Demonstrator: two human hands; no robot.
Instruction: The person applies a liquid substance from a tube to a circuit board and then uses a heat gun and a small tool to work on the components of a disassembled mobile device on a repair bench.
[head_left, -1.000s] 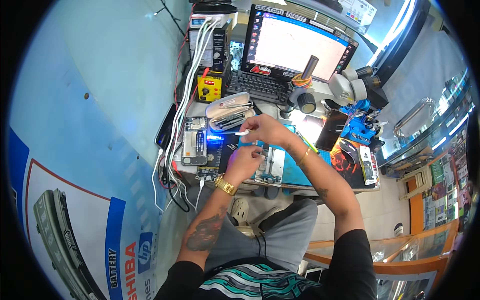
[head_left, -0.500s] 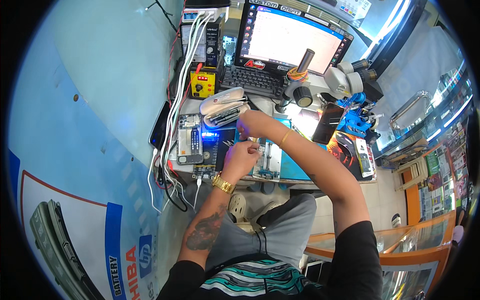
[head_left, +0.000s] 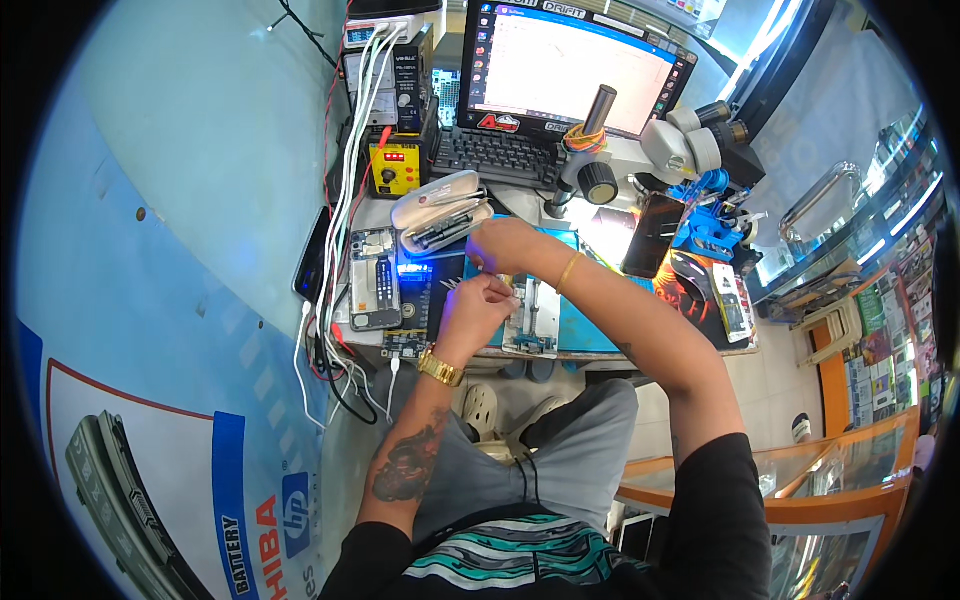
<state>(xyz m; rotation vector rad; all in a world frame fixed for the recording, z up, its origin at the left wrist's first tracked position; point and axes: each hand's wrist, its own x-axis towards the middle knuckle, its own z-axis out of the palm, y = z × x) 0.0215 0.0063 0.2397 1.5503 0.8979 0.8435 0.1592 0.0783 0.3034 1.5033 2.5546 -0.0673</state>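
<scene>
My left hand, with a gold watch at the wrist, is closed on thin metal tweezers whose tips point left over a lit circuit board. My right hand, a gold bangle on its wrist, hovers just above and behind the left hand with its fingers curled. Whether it holds anything is hidden. Under both hands a metal clamp fixture lies on a blue work mat.
An opened phone lies left of the board beside a bundle of white cables. Behind are a white open case with tools, a yellow box, a laptop, a microscope and a dark phone.
My right hand reached left to the white tool case, then drew back to just above my left hand. My left hand stayed over the board.
</scene>
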